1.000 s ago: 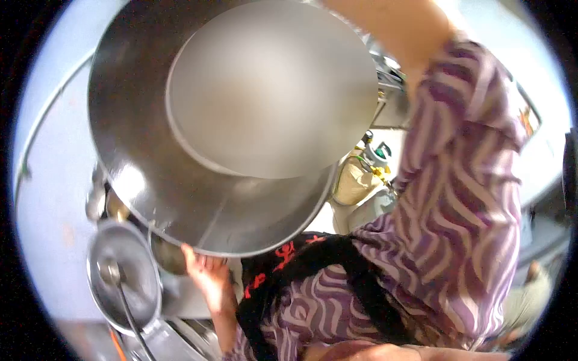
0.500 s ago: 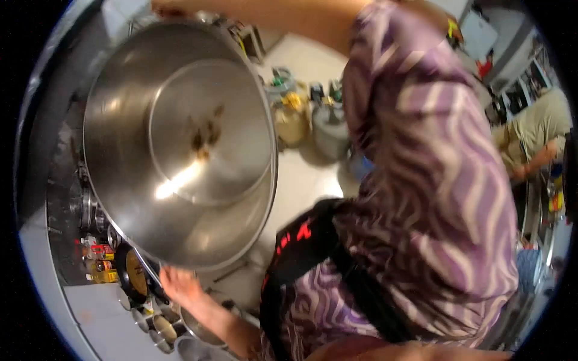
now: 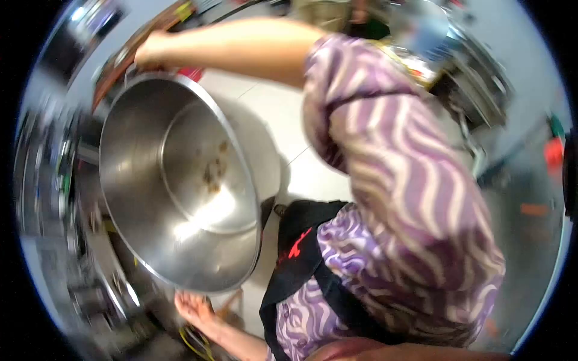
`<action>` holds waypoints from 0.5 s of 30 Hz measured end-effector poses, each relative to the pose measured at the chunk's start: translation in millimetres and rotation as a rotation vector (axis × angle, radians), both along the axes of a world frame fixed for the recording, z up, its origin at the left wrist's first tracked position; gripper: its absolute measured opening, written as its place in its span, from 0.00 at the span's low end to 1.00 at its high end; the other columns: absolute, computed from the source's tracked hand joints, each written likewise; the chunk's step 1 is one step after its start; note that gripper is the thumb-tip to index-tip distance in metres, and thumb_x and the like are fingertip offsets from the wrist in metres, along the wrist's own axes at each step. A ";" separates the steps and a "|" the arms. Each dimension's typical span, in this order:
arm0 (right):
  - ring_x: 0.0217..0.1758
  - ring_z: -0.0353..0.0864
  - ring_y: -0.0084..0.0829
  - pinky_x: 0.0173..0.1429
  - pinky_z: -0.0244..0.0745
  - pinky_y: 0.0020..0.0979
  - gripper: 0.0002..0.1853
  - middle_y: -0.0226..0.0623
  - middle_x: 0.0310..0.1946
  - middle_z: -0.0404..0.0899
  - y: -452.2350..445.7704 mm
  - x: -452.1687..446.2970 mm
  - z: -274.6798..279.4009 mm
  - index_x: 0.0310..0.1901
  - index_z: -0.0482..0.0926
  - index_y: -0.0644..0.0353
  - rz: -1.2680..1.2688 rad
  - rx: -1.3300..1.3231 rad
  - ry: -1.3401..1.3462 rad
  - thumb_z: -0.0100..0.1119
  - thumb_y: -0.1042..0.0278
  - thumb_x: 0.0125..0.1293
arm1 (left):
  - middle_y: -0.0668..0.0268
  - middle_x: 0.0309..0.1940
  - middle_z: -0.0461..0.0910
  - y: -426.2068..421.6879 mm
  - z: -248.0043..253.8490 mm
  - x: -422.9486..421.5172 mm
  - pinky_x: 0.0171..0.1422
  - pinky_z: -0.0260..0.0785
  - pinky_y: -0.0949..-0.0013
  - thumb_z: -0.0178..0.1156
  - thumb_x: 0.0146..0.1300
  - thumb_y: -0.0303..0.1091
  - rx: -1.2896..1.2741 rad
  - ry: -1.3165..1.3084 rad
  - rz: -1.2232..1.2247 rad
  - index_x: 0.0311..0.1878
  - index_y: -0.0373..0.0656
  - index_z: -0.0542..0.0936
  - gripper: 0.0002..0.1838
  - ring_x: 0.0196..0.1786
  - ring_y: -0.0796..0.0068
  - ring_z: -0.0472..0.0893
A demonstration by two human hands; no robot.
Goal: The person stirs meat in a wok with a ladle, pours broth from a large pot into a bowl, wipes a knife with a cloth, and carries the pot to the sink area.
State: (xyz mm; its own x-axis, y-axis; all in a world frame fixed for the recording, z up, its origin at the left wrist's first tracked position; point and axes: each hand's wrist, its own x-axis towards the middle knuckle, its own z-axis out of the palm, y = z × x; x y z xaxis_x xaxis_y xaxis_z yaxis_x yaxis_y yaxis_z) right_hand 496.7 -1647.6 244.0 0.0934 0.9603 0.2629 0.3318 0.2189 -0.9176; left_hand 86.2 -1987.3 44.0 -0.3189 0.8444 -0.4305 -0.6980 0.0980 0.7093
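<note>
A large stainless steel stockpot [image 3: 138,156] is tilted with its open mouth towards me. Brown stains or bits of residue show on its inside bottom, beside a bright reflection. My right hand [image 3: 155,51] grips the pot at its upper side, where part of a metal loop handle shows. At the opposite side my left hand [image 3: 194,307] has its fingers curled at the rim. Whatever handle it holds there is hidden from view.
Pale floor tiles [image 3: 241,90] lie beyond the pot. A brown edge [image 3: 114,75] runs close behind my right hand. Blurred metal shelving with kitchenware [image 3: 48,174] stands at the left. A metal work surface [image 3: 475,84] is at the upper right.
The view has swung round to another part of the kitchen; the floor containers and the bottles have left it. The pot has turned along with me, still held in both hands.
</note>
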 end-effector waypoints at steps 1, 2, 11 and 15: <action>0.22 0.76 0.32 0.24 0.71 0.36 0.03 0.39 0.18 0.74 2.1 53.6 -16.9 0.23 0.77 0.61 -0.049 -0.030 -0.006 0.56 0.72 0.49 | 0.77 0.13 0.60 17.1 -3.0 30.6 0.13 0.41 0.78 0.48 0.65 0.37 -0.008 -0.100 -0.029 0.26 0.46 0.67 0.11 0.11 0.85 0.51; 0.19 0.74 0.30 0.23 0.69 0.35 0.04 0.39 0.17 0.74 -2.8 106.3 -49.3 0.22 0.76 0.62 -0.036 -0.067 -0.033 0.55 0.73 0.49 | 0.77 0.12 0.59 33.6 -6.3 60.9 0.13 0.40 0.78 0.48 0.65 0.37 -0.022 -0.200 -0.056 0.26 0.46 0.66 0.12 0.11 0.85 0.50; 0.13 0.68 0.23 0.17 0.64 0.28 0.07 0.34 0.15 0.72 -132.6 251.4 -106.3 0.22 0.73 0.63 -0.394 -0.254 0.595 0.57 0.72 0.55 | 0.77 0.12 0.56 101.8 -2.2 112.9 0.14 0.38 0.77 0.48 0.64 0.36 -0.026 -0.184 -0.551 0.25 0.45 0.67 0.11 0.11 0.84 0.47; 0.12 0.67 0.22 0.16 0.63 0.26 0.07 0.34 0.16 0.72 -161.0 338.0 -100.1 0.22 0.73 0.63 -0.484 -0.391 0.590 0.55 0.73 0.55 | 0.76 0.13 0.60 120.2 7.6 188.0 0.13 0.40 0.77 0.49 0.64 0.36 -0.232 -0.278 -0.457 0.29 0.44 0.69 0.09 0.11 0.84 0.51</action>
State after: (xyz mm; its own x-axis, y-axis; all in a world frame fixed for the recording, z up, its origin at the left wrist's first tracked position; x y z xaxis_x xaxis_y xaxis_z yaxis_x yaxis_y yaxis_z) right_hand 834.8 -1808.6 143.9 0.5337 0.7910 -0.2992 -0.2486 -0.1914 -0.9495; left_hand 274.2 -1867.2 51.7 0.2070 0.7432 -0.6362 -0.7053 0.5640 0.4294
